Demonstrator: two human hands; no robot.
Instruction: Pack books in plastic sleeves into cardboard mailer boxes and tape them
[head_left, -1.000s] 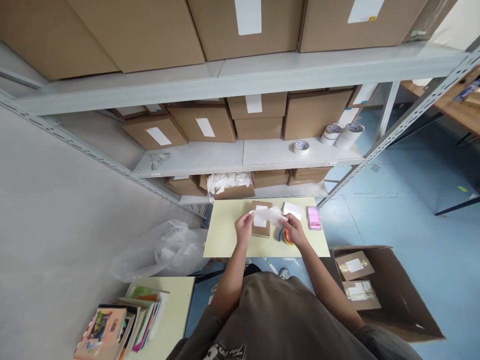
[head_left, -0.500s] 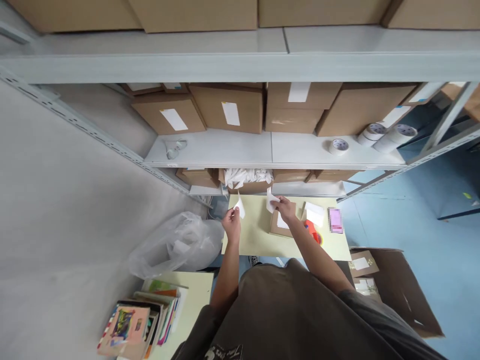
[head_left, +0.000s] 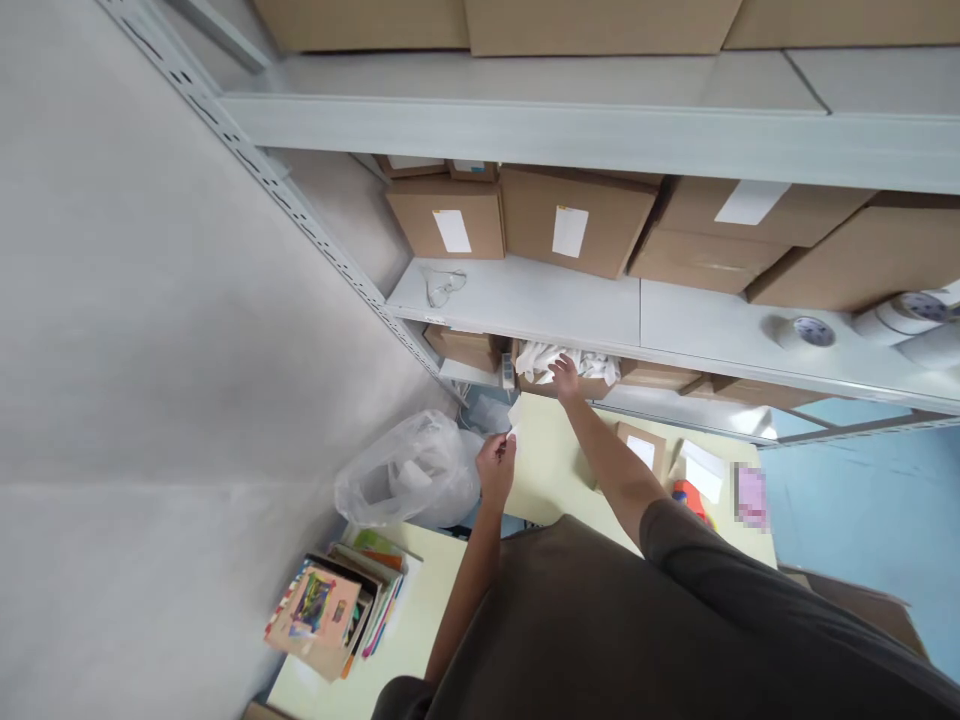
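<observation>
My left hand (head_left: 496, 468) pinches a small white paper slip (head_left: 514, 416) above the left end of the pale yellow table (head_left: 544, 470). My right hand (head_left: 565, 378) is stretched forward, fingers apart, at a heap of crumpled white material (head_left: 534, 360), paper or cloth. That heap fills an open cardboard box (head_left: 598, 388) on the low shelf behind the table. No slip shows in my right hand. On the table, partly behind my right forearm, sits a small carton (head_left: 658, 452) with a white label.
White papers (head_left: 703, 470), a red tool (head_left: 688, 496) and a blurred pink item (head_left: 751, 496) lie on the table's right. A clear plastic bag (head_left: 409, 470) stands left, near stacked books (head_left: 330, 610). Shelves hold cartons (head_left: 577, 220), tape rolls (head_left: 806, 335) and glasses (head_left: 444, 287).
My right hand has left the carton, moving forward to the box of white material; the white piece it held no longer shows. My left hand keeps its slip. The view has swung left.
</observation>
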